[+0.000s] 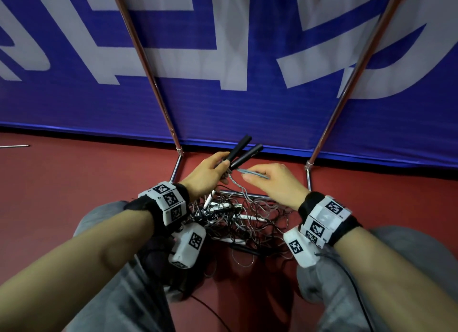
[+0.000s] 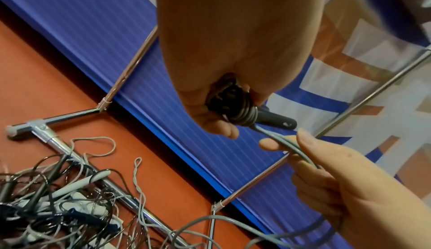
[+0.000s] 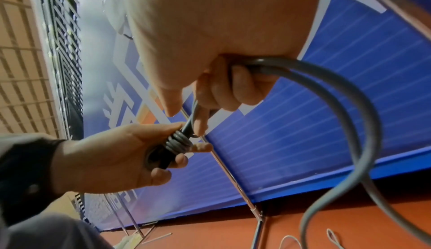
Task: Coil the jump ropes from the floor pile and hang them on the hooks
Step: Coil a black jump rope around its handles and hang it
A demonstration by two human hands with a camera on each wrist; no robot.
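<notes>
My left hand (image 1: 218, 167) grips two black jump-rope handles (image 1: 245, 149) side by side, pointing up and away. Grey rope is wound in tight turns (image 3: 177, 142) round the handles just above my fist. My right hand (image 1: 257, 177), close to the right of the handles, pinches the free grey rope (image 1: 256, 174); in the right wrist view the rope (image 3: 349, 96) loops out of that hand and drops to the floor. Below both hands lies the tangled pile of black, grey and white ropes (image 1: 235, 220).
A chrome rack stands over the pile: two slanted poles (image 1: 148, 71) (image 1: 359, 71) and a base bar (image 1: 247, 196) on the red floor. A blue and white banner (image 1: 223, 108) hangs right behind it. My knees flank the pile.
</notes>
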